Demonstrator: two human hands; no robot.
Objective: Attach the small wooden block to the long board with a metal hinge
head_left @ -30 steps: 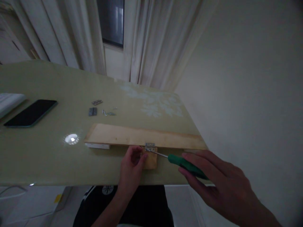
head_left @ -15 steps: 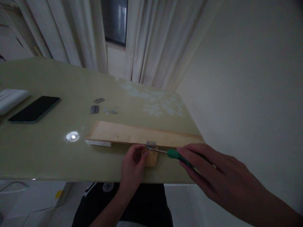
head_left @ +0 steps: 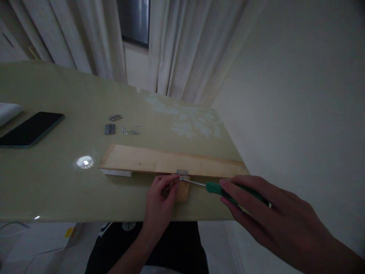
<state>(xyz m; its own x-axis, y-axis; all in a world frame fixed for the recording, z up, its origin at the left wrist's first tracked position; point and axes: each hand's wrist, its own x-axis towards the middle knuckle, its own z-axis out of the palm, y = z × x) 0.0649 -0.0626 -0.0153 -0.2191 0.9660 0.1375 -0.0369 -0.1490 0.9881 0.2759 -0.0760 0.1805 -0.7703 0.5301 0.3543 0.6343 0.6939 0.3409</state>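
Observation:
A long wooden board [head_left: 159, 158] lies across the table, with a small metal hinge [head_left: 182, 172] on its near edge. Below the hinge a short wooden piece [head_left: 182, 194] sticks out toward me. My right hand [head_left: 265, 213] is closed around the green handle of a screwdriver [head_left: 213, 187], its shaft pointing left to the hinge's lower leaf. The fingertips of my left hand [head_left: 161, 196] pinch what looks like a small silvery screw at the driver's tip; the fingers partly hide it.
Two loose hinges, one flat [head_left: 110, 129] and one beyond it [head_left: 115, 117], lie behind the board near several screws [head_left: 132, 132]. A black tablet [head_left: 31, 129] and a white object [head_left: 8, 113] are at the left. A white block [head_left: 116, 172] sits under the board's left end. A wall rises at right.
My right hand and the screwdriver have shifted slightly right and down. The left fingertips stay at the hinge. The view has turned a little, so the table things appear farther left.

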